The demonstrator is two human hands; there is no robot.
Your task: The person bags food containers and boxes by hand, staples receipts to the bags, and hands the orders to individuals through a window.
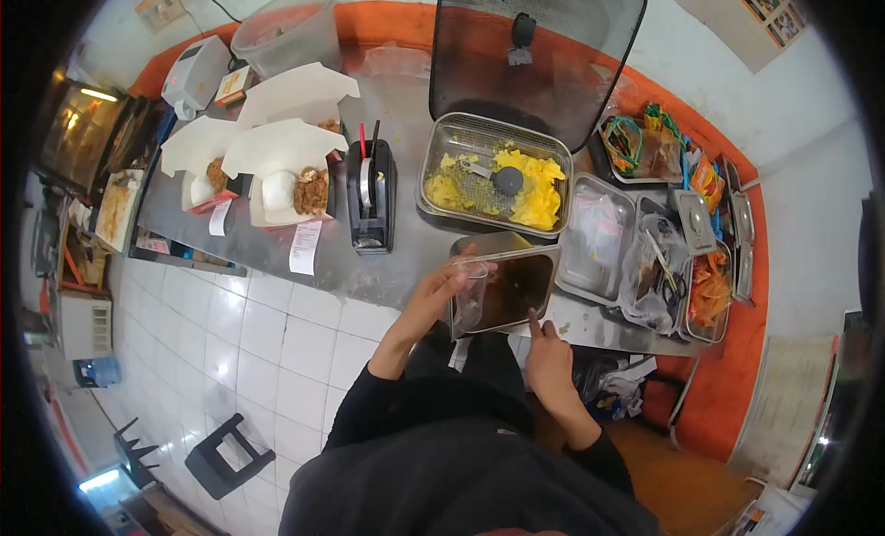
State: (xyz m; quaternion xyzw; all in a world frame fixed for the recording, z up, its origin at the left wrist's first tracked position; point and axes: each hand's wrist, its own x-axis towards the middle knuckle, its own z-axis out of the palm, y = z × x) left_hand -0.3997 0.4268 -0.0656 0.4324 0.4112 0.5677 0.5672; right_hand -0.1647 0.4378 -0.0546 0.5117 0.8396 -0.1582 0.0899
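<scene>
My left hand is at the left rim of a deep steel food pan, with a small clear plastic bag at its fingers. Brown liquid or sauce seems to lie in the pan. My right hand is at the pan's near right corner, index finger extended to the rim, holding nothing that I can see. Just beyond, a wire-mesh basket holds yellow scrambled egg and a dark round-ended scoop. Two open paper food boxes with rice and brown fried food stand at the left.
A black tape dispenser stands left of the basket. Steel pans with plastic bags, scissors and orange food line the right. A third food box, a label printer and a plastic tub stand farther back. A black stool is on the floor.
</scene>
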